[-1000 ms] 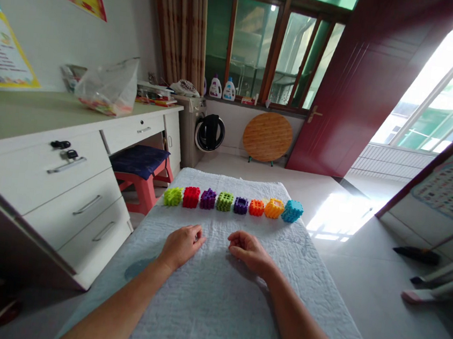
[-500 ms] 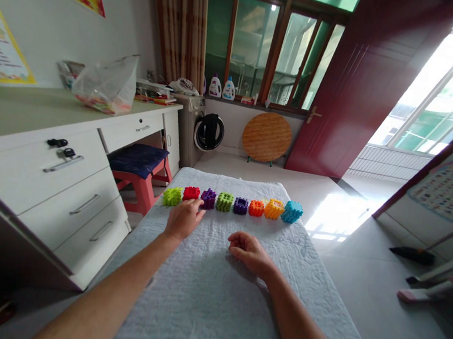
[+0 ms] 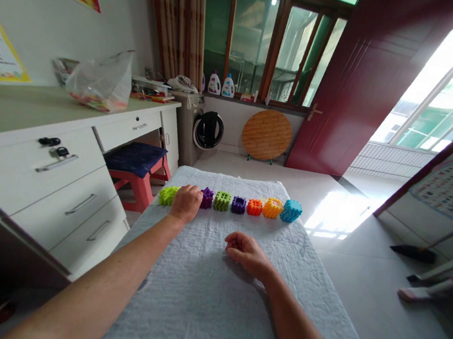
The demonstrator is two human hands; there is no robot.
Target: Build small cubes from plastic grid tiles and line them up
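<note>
Several coloured blocks stand in a row across the cloth-covered table (image 3: 205,296). My left hand (image 3: 186,203) is over the red block (image 3: 183,188), its fingers wrapped round it and hiding most of it. To its left is a yellow-green block (image 3: 167,195); to its right a purple block (image 3: 206,198). Then come a green block (image 3: 222,201), a dark purple block (image 3: 238,205), an orange block (image 3: 255,207), a yellow-orange block (image 3: 273,208) and a blue block (image 3: 291,211). My right hand (image 3: 245,251) rests on the cloth nearer me, fingers curled and thumb apart, holding nothing.
A white desk (image 3: 65,163) with drawers stands at the left, with a plastic bag (image 3: 101,83) on top. Beside it is a red stool (image 3: 139,187) with a dark cushion. A washing machine (image 3: 186,127) and a round wooden tabletop (image 3: 266,135) are behind.
My left hand has moved forward from just in front of the red and purple blocks onto the red block and closed round it. My right hand has stayed in place on the cloth.
</note>
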